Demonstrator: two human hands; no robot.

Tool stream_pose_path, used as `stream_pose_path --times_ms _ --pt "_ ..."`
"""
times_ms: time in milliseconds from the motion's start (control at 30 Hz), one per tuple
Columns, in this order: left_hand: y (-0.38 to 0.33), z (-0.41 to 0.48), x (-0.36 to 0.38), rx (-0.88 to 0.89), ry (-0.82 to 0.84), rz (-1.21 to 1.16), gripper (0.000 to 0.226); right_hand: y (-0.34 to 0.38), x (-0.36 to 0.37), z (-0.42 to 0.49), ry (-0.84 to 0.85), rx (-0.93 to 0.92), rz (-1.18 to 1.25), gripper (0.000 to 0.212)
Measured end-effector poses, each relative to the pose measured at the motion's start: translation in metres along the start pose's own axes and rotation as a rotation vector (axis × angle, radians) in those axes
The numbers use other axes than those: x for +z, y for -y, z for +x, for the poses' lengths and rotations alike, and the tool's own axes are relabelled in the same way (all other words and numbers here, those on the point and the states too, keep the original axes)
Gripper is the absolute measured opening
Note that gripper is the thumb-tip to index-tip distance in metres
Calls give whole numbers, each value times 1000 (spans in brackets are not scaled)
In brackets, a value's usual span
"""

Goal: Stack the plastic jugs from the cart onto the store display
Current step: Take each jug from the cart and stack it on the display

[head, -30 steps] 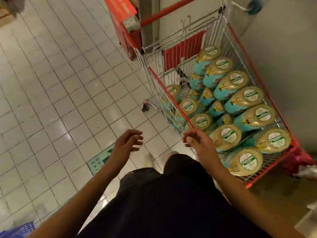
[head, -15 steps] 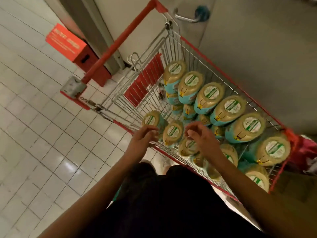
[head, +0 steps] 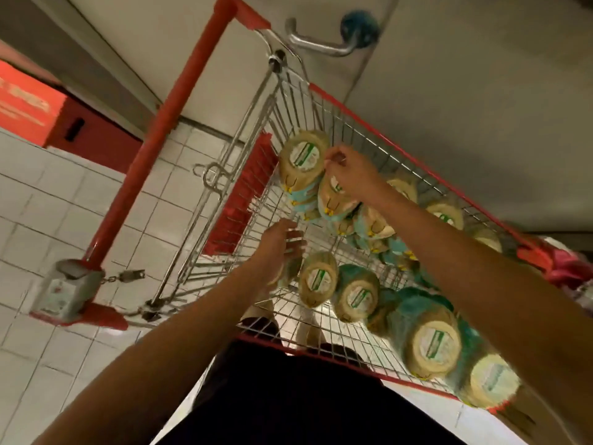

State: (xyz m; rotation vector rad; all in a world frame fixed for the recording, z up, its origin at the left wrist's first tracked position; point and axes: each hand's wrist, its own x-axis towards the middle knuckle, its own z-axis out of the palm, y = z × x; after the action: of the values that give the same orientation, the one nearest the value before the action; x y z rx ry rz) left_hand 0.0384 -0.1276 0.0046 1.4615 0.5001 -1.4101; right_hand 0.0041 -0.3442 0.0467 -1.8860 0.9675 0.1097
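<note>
Jug (head: 301, 159) at right hand (head: 351, 175) fingertips, inside cart (head: 417, 162)

Silver lever handle (head: 321, 48) on pale door panel (head: 465, 107), top centre. Blue round knob (head: 359, 28) just right of handle, at its base. Grey door frame (head: 106, 69) running diagonally left of handle. Red box (head: 48, 123) far left and lower than handle, blurred white lettering on top, dark slot (head: 74, 130) in front face. White tiled floor (head: 48, 220) below-left of handle, box standing on it. Black garment (head: 305, 396) far below handle, at bottom edge. Pink-red bag (head: 568, 268), blurred, far right and below handle.
</note>
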Motion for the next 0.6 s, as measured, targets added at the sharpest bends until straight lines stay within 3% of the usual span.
stream_pose_path --times_ms 167,300,433,600 --pt "-43 73 5 -169 -35 -256 29 9 15 81 -37 101 -196 26" --pt "-60 114 14 -194 -96 -329 24 7 34 109 -88 127 -417 32" --pt "-60 137 22 -189 -74 -423 30 -1 48 112 -114 112 -451 38" --pt "-57 154 28 -175 -61 -557 31 -4 64 122 -56 146 -394 62"
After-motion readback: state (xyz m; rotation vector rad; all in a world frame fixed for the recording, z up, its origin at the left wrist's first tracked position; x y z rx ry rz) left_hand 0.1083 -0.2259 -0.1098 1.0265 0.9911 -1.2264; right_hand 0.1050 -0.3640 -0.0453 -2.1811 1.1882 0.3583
